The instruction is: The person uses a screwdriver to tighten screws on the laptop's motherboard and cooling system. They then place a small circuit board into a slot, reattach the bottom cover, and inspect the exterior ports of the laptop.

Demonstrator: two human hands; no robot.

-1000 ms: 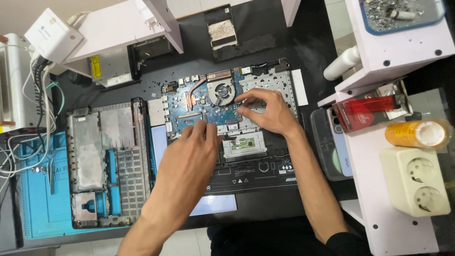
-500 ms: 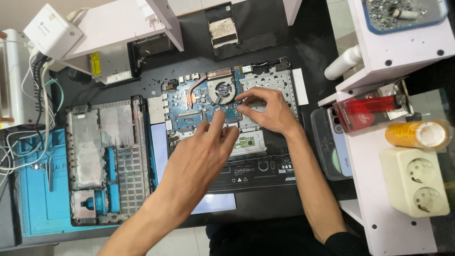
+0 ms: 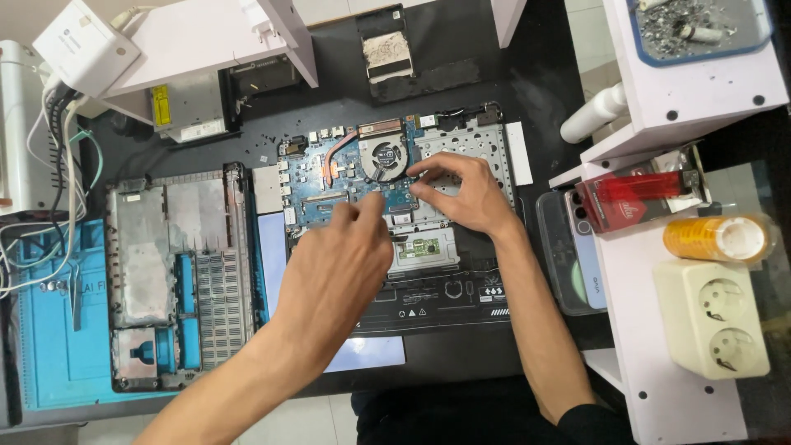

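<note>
A black worktop (image 3: 535, 91) flanked by white shelf units (image 3: 676, 99), evenly lit from above.

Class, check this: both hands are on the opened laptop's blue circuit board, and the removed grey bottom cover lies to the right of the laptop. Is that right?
Not quite. The head view shows the grey bottom cover lying to the left of the laptop, on the blue mat. The rest holds: the left hand and right hand are both on the blue circuit board.
</note>
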